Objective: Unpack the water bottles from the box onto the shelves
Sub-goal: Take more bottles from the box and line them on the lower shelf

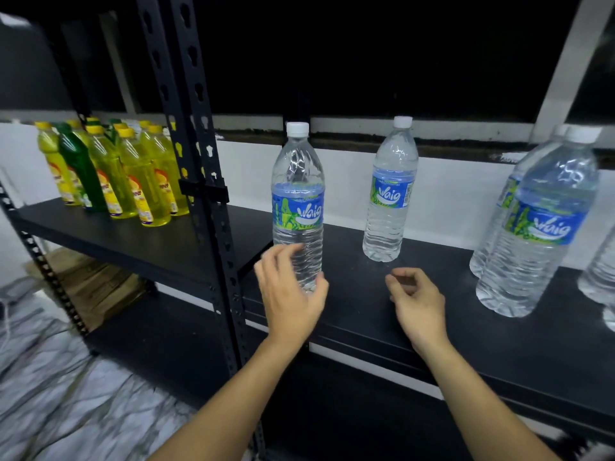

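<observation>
A clear water bottle (298,207) with a blue label and white cap stands upright on the black shelf (432,314). My left hand (289,297) cups its base from the front, thumb on the right side and fingers on the left. A second water bottle (389,191) stands further back on the shelf. My right hand (416,301) hovers in front of it, a short gap away, fingers loosely curled and holding nothing. Two more water bottles (535,227) stand one behind the other at the right. Part of another bottle (599,277) shows at the frame's right edge. No box is in view.
A black slotted upright post (206,181) divides the shelving. Several yellow and green bottles (113,171) crowd the left shelf. Flattened cardboard (90,284) lies on the floor under that shelf. A lower black shelf (349,410) sits beneath my arms.
</observation>
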Demonstrator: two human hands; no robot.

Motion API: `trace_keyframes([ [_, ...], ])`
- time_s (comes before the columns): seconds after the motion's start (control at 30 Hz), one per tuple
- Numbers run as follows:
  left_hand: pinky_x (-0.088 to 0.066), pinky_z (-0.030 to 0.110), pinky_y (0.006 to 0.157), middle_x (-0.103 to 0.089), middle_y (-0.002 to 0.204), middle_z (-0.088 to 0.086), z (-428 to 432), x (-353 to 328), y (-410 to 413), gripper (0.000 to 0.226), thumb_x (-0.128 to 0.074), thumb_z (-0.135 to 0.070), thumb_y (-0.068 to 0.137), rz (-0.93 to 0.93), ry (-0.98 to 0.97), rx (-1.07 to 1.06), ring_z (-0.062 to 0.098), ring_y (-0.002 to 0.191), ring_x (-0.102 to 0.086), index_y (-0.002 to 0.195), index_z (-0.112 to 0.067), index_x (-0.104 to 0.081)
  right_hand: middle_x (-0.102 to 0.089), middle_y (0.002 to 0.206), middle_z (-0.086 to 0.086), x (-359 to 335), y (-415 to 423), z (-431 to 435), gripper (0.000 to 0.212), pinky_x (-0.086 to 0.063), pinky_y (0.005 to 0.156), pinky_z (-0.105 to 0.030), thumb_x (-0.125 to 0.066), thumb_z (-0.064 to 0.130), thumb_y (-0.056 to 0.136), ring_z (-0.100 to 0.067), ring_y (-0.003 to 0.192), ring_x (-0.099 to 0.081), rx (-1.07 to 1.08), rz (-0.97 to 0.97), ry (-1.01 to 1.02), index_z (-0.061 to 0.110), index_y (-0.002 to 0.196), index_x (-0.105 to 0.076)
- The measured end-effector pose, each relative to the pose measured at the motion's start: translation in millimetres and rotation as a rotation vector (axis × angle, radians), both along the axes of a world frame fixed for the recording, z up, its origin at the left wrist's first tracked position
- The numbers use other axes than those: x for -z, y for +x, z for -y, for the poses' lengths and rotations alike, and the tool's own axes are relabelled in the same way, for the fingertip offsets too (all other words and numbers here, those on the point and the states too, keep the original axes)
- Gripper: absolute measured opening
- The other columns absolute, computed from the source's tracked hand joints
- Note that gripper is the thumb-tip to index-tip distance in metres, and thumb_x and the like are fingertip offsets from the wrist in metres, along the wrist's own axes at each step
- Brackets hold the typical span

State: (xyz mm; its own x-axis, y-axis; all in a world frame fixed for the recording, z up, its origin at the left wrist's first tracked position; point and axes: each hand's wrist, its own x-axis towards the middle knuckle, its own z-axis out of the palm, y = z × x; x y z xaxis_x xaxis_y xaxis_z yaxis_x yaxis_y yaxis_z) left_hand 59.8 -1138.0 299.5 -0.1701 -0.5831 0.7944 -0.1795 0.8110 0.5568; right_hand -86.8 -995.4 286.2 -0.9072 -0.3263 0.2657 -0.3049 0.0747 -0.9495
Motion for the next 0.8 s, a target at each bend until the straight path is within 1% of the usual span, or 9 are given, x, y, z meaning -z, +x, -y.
trace_keyframes([
  [0.1,-0.047,0.042,0.1,-0.045,0.128,0.0,14.7,-3.8,1.1,0.077,-0.089,-0.031,0.068,0.013,0.273,0.047,0.022,0.117,-0.049,0.13,-0.015,-0.046,-0.074,0.087,0.003,-0.9,2.4,-0.2,0.007,-0.055,0.077,-0.028,-0.072,0.028,0.094,-0.016,0.084,-0.073,-0.019,-0.003,0.021,0.026,0.099,-0.069],
  [0.2,-0.05,0.038,0.097,-0.05,0.137,-0.005,24.0,-6.8,1.4,0.093,-0.09,-0.051,0.067,0.065,0.477,0.178,0.014,0.118,-0.055,0.139,-0.025,-0.037,-0.073,0.085,0.001,-4.1,5.7,-1.1,0.007,-0.051,0.07,-0.023,-0.073,0.029,0.093,-0.015,0.08,-0.071,-0.041,-0.01,0.036,0.026,0.099,-0.07],
  [0.33,-0.052,0.038,0.095,-0.059,0.133,-0.008,31.3,-6.3,2.7,0.093,-0.087,-0.059,0.067,0.117,0.491,0.212,0.015,0.116,-0.061,0.14,-0.031,-0.038,-0.074,0.083,0.002,-5.9,8.9,-0.5,0.008,-0.051,0.072,-0.026,-0.075,0.031,0.091,-0.012,0.077,-0.069,-0.093,-0.023,0.027,0.03,0.097,-0.07],
  [0.47,-0.054,0.04,0.1,-0.066,0.127,-0.014,33.3,-5.2,2.5,0.091,-0.086,-0.063,0.063,0.151,0.527,0.322,0.009,0.114,-0.065,0.137,-0.038,-0.04,-0.076,0.093,0.01,-5.5,8.6,0.0,0.017,-0.053,0.08,-0.027,-0.078,0.031,0.089,-0.009,0.088,-0.071,-0.167,-0.043,-0.006,0.031,0.104,-0.07],
  [0.57,-0.054,0.036,0.103,-0.068,0.124,-0.018,26.5,-4.3,-1.4,0.09,-0.087,-0.06,0.063,0.154,0.563,0.471,0.0,0.113,-0.066,0.139,-0.041,-0.043,-0.072,0.116,0.013,-5.2,9.0,-2.3,0.037,-0.049,0.085,-0.021,-0.079,0.032,0.089,-0.005,0.106,-0.067,-0.277,-0.06,0.042,0.033,0.123,-0.065],
  [0.63,-0.053,0.032,0.105,-0.068,0.121,-0.021,20.2,-4.1,-5.0,0.086,-0.091,-0.048,0.069,0.16,0.596,0.584,-0.006,0.112,-0.066,0.141,-0.038,-0.045,-0.06,0.136,0.017,-4.8,10.2,-2.8,0.06,-0.051,0.091,-0.021,-0.081,0.032,0.088,-0.002,0.121,-0.06,-0.356,-0.102,0.101,0.03,0.141,-0.054],
  [0.67,-0.053,0.033,0.106,-0.069,0.123,-0.019,17.9,-4.6,-7.1,0.083,-0.091,-0.043,0.071,0.167,0.614,0.638,-0.005,0.113,-0.066,0.141,-0.036,-0.046,-0.056,0.141,0.019,-5.2,10.9,-2.9,0.07,-0.051,0.094,-0.022,-0.082,0.032,0.086,0.0,0.124,-0.057,-0.384,-0.128,0.125,0.03,0.147,-0.048],
  [0.73,-0.052,0.036,0.107,-0.069,0.129,-0.011,15.0,-6.7,-12.1,0.078,-0.09,-0.039,0.074,0.199,0.631,0.729,0.0,0.117,-0.066,0.14,-0.034,-0.048,-0.057,0.139,0.025,-6.2,11.9,-3.0,0.078,-0.051,0.097,-0.021,-0.085,0.032,0.083,0.005,0.124,-0.057,-0.415,-0.162,0.147,0.037,0.148,-0.043],
  [0.8,-0.052,0.038,0.107,-0.068,0.131,-0.01,11.4,-9.6,-16.9,0.075,-0.088,-0.039,0.076,0.246,0.622,0.792,0.003,0.118,-0.066,0.14,-0.034,-0.05,-0.066,0.126,0.029,-6.7,11.1,-3.2,0.074,-0.051,0.094,-0.017,-0.088,0.027,0.08,0.008,0.118,-0.061,-0.423,-0.164,0.129,0.046,0.137,-0.046],
])
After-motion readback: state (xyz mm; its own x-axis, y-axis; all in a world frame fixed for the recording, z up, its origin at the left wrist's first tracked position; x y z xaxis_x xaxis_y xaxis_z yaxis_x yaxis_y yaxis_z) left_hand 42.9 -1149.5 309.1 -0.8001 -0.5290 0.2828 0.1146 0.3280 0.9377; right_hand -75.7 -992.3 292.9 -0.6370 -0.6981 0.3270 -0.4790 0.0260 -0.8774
